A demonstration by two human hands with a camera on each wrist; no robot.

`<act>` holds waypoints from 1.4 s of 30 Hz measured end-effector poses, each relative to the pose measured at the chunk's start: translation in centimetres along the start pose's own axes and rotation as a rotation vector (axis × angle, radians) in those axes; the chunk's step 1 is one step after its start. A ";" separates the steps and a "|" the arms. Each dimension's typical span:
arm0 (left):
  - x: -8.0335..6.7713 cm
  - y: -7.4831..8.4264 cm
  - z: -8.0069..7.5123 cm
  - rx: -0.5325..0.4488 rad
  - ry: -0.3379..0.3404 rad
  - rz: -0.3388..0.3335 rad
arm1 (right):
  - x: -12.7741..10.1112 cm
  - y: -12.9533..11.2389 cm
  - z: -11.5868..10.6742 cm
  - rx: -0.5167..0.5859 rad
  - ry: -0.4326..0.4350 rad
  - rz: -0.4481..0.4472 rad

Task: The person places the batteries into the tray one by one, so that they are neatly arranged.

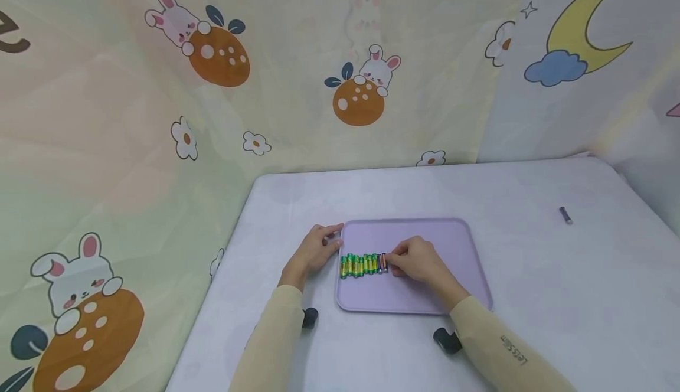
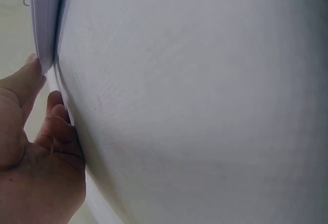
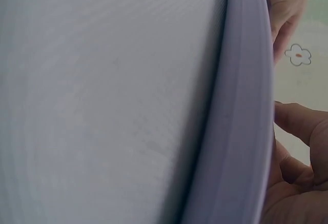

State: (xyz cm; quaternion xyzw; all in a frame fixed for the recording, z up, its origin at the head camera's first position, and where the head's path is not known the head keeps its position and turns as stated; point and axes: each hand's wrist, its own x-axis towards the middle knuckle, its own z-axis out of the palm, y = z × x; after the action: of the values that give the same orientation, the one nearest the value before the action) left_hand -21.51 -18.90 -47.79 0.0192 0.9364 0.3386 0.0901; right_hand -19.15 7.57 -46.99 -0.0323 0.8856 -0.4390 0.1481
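A row of small batteries lies side by side on the left part of a purple tray. Most are green-and-yellow batteries; two dark, copper-ended ones are at the row's right end. My right hand has its thumb and fingertips curled at the last dark battery, pinching it against the row; the wrist view hides this contact behind the tray rim. At the tray's left edge, my left hand touches the rim with its extended fingers and holds no battery. The left wrist view shows this hand by the rim.
Another dark battery lies alone on the white-covered table, far to the right of the tray. Black wrist devices sit beneath both forearms. A patterned curtain hangs behind the table and along its left side.
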 end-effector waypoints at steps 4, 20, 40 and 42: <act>0.1 -0.1 -0.1 0.004 0.004 -0.002 | 0.2 0.0 0.0 0.015 -0.007 -0.005; 0.3 -0.2 -0.1 0.005 0.001 0.017 | -0.6 5.5 -9.8 -0.062 -0.058 -0.148; 0.1 -0.8 -0.1 0.001 0.011 0.025 | -1.2 14.1 -22.4 -0.075 0.121 0.026; 0.1 -0.7 0.0 -0.002 0.010 0.024 | -1.2 14.9 -23.1 -0.074 0.141 0.051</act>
State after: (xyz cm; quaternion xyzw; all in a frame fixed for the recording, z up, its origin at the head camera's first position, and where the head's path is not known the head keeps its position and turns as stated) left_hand -21.55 -19.47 -48.22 0.0287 0.9362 0.3407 0.0816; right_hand -23.67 34.66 -45.31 0.0160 0.9101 -0.4031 0.0950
